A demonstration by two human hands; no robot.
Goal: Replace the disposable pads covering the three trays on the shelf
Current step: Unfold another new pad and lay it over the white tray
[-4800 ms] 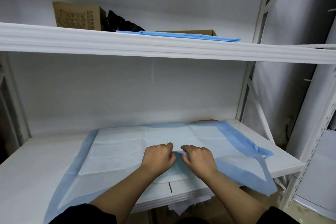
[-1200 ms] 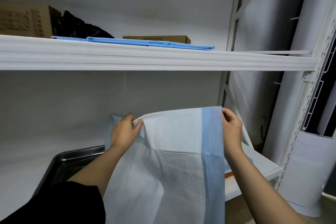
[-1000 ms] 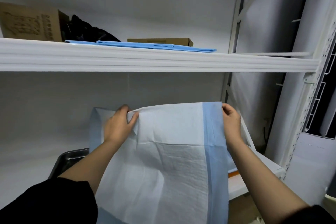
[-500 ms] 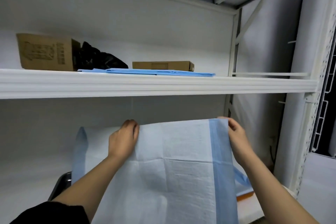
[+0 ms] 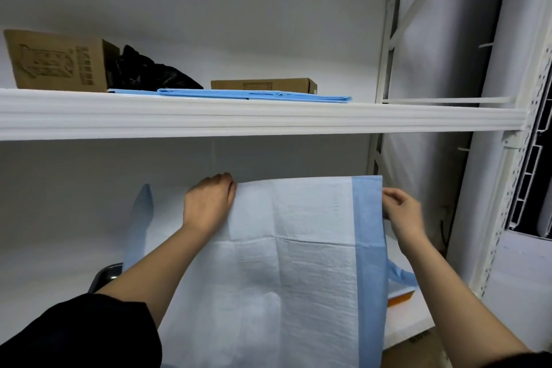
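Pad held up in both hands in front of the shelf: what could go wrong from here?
1. The pad is gripped only along its top edge by the left hand and right hand, so the hanging sheet may fold or crease when lowered.
2. It hides most of the dark tray, so it may land off-centre.
3. A loose blue strip trails lower right and could snag there.

white pad (image 5: 286, 263) with blue border, brown box (image 5: 56, 61), black sleeve (image 5: 74, 334)
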